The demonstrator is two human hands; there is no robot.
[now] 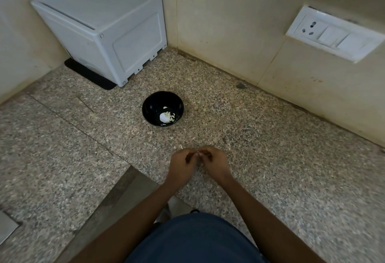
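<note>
My left hand (180, 165) and my right hand (215, 163) meet above the speckled granite counter (270, 158), fingers curled together around a small pale piece (198, 153), likely a garlic clove. Most of that piece is hidden by my fingers. Farther from me stands a black bowl (154, 104) holding several white peeled cloves (166, 116). A thin pale scrap of skin (181, 147) lies on the counter just beyond my left hand.
A white box-shaped appliance (104, 25) sits on a dark mat (89, 75) in the back left corner. A wall socket plate (335, 33) is mounted on the tiled wall at right. The counter's cut-out edge (129, 181) runs diagonally near my left arm.
</note>
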